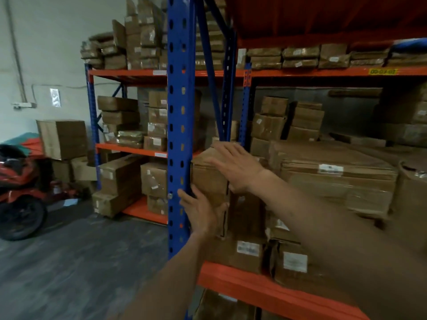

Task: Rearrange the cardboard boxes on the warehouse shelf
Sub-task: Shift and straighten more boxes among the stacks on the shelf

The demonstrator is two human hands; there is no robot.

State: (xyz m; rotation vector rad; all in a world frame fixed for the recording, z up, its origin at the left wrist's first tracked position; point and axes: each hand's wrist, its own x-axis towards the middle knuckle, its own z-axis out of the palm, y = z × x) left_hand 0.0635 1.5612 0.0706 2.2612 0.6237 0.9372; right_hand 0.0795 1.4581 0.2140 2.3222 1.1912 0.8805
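Pressing against a small cardboard box (209, 179), both of your hands work at the left end of the shelf (265, 289), hard against the blue upright (179, 135). Your left hand (199, 210) lies flat on the box's front face near its lower left corner, fingers straight and pointing up. Your right hand (233, 168) rests on the box's top right edge, fingers spread and relaxed, the palm over the corner. Neither hand curls round the box; both lie open against the cardboard.

The box sits on top of a labelled carton (240, 252), which stands on the orange front beam of the shelf. A wide flat stack of cartons (335, 179) lies just beside it, toward the right end of the shelf. Further cartons stand along the rear edge.

A second rack (129, 148) of boxes stands beyond the upright, and a red motorcycle (18, 188) is parked on the grey floor (80, 262) at the left
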